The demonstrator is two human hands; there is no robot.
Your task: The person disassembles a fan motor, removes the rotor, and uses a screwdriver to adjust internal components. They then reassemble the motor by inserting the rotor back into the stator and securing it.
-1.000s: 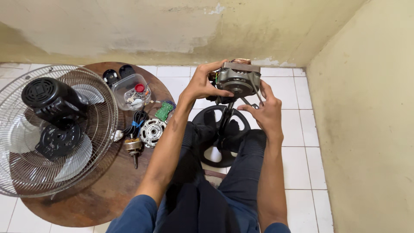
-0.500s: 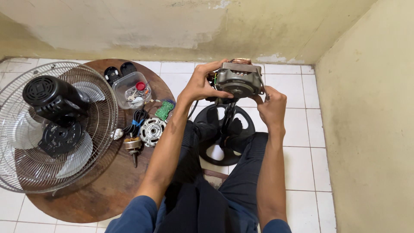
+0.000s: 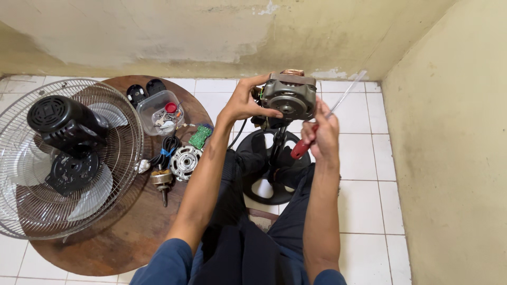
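The grey metal fan motor with copper windings showing at its top (image 3: 289,97) sits in the upper middle of the frame, mounted on the black stand pole (image 3: 275,153) that rises from the round black fan base (image 3: 261,182) on the white tiled floor (image 3: 364,169). The left hand (image 3: 244,103) comes at it from the left – fingers spread wide around the housing, thumb pressed on its front face, fingertips curled over the upper edge. The right hand (image 3: 319,134) sits just right of and below the motor, fingers closed around the red-handled screwdriver with a clear upper grip (image 3: 327,119).

The screwdriver's long axis runs diagonally – red end low toward the lap, clear end up toward the upper right of the frame – so it lies alongside the motor's right flank, not pointed at it. Whether its tip touches the housing cannot be told. The left hand is the one actually on the motor; the right is close beside it.

At the left of the frame, on a round brown wooden board (image 3: 121,237), lie a wire fan guard with translucent blades (image 3: 63,158), a black motor cover (image 3: 66,124), a clear plastic tub of small parts (image 3: 158,112), a green circuit board (image 3: 199,137) and a silver rotor part (image 3: 185,161).
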